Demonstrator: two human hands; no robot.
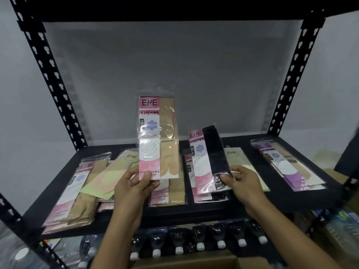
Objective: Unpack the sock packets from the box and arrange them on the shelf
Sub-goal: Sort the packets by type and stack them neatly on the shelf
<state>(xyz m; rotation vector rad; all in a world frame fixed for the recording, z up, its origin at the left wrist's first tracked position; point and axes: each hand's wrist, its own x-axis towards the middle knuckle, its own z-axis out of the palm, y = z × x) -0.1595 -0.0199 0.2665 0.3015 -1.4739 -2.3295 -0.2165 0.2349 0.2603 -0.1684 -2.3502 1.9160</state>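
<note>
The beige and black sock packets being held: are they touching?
Apart: the head view shows a gap between the beige packet and the black packet.

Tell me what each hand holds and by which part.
The left hand grips the beige stocking packet by its bottom edge, upright. The right hand pinches the black stocking packet at its lower end.
</note>
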